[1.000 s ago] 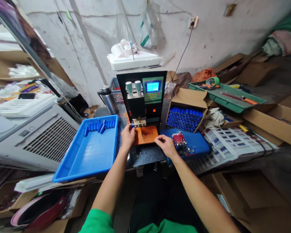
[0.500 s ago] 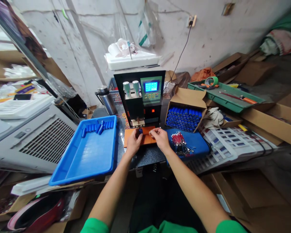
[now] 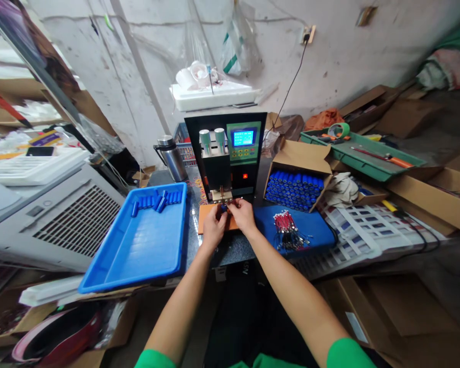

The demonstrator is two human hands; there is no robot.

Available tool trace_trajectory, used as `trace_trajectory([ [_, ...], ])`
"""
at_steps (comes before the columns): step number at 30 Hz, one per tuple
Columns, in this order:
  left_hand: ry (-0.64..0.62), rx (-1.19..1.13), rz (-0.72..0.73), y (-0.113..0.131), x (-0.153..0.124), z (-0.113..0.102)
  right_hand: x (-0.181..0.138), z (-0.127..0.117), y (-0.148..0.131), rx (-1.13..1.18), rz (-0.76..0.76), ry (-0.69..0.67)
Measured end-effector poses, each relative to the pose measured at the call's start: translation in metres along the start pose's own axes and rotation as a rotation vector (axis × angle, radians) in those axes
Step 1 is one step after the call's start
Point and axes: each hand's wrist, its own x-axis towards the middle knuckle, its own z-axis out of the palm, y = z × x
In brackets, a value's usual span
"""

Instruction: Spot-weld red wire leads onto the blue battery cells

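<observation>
A dark blue battery cell [image 3: 224, 208] is pinched in my left hand [image 3: 214, 225], just under the electrode tips of a black spot welder [image 3: 216, 174]. My right hand [image 3: 243, 215] has its fingers closed close beside the cell; a small pale tip showing at them looks like the end of a wire lead, mostly hidden. Whether the lead touches the cell I cannot tell. Both hands are over the orange platform [image 3: 207, 210] at the welder's foot. Right of them, a bundle of red and black wire leads [image 3: 287, 227] lies on a blue pad [image 3: 266, 217].
On the left is a blue tray [image 3: 138, 250] with several blue cells along its far side. A cardboard box [image 3: 302, 151] packed with blue cells stands right of the welder. Behind are a steel flask [image 3: 173, 161] and, further right, a green tray [image 3: 371, 153] of tools.
My right hand has moved left and slightly up, from the platform's right part to the cell in my left hand. The left hand stays near the electrodes. The view has shifted slightly.
</observation>
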Motion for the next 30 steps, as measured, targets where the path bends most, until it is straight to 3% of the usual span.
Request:
trace_trajectory([
  [30, -0.021, -0.032, -0.010, -0.0028, -0.0018, 0.0007, -0.0036, -0.0004, -0.0036, -0.044, -0.025, -0.004],
])
